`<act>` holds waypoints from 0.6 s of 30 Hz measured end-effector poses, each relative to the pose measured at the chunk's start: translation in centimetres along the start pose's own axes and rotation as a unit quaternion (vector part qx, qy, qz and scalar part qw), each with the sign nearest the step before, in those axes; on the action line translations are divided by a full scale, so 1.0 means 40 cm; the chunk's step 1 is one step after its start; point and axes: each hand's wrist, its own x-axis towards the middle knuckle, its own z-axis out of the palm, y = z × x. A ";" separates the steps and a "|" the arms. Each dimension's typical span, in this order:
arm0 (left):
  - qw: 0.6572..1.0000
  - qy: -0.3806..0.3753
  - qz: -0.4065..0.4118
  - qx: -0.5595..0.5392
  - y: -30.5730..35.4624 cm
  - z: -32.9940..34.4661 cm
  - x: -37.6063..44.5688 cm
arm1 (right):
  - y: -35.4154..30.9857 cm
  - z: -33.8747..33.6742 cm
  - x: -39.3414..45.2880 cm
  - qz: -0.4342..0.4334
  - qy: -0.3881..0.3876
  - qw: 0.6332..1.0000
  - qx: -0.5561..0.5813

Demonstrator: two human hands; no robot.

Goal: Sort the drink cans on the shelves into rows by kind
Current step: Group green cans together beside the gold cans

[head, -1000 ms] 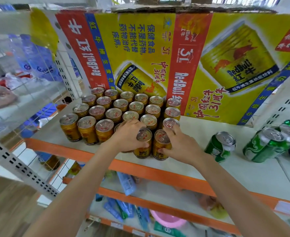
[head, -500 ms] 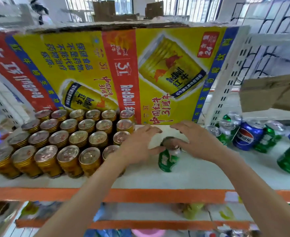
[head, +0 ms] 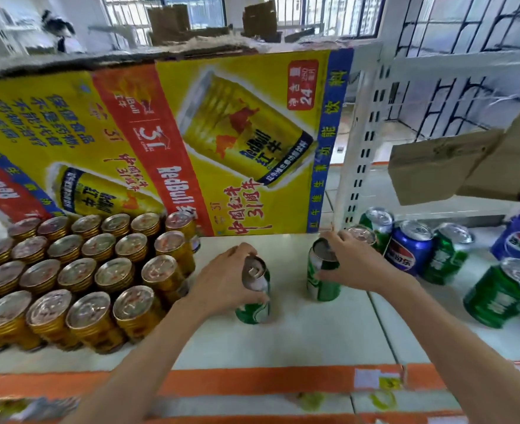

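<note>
My left hand [head: 222, 280] grips a green can [head: 254, 310] that stands on the white shelf [head: 298, 338], just right of the gold cans [head: 78, 276], which stand packed in several rows. My right hand [head: 356, 264] holds a second green can [head: 321, 286], upright and a little further right. More green cans [head: 445, 255] and blue cola cans [head: 408, 249] stand and lie mixed at the right end of the shelf.
A big yellow and red energy-drink carton [head: 166, 142] stands behind the gold cans. A white perforated upright [head: 359, 154] splits the shelf back. A brown cardboard flap [head: 442, 163] hangs at upper right. The shelf's orange front edge [head: 252, 381] runs below my arms.
The view has swung right from the gold cans. Half a second ago both hands were on one green can; now my left keeps it and my right has taken a second green can further right.
</note>
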 end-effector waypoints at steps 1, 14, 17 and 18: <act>1.000 0.008 -0.007 -0.002 0.006 -0.002 0.014 | 0.002 -0.001 0.010 -0.002 0.004 1.000 0.003; 0.995 0.063 -0.074 0.000 0.046 -0.004 0.303 | -0.021 -0.045 0.245 -0.016 -0.041 0.999 0.013; 0.994 0.059 -0.087 -0.013 0.028 0.005 0.321 | -0.012 -0.036 0.272 -0.015 -0.029 0.998 0.046; 0.994 0.060 -0.084 -0.019 0.023 0.006 0.325 | -0.008 -0.034 0.280 -0.016 -0.024 0.998 0.057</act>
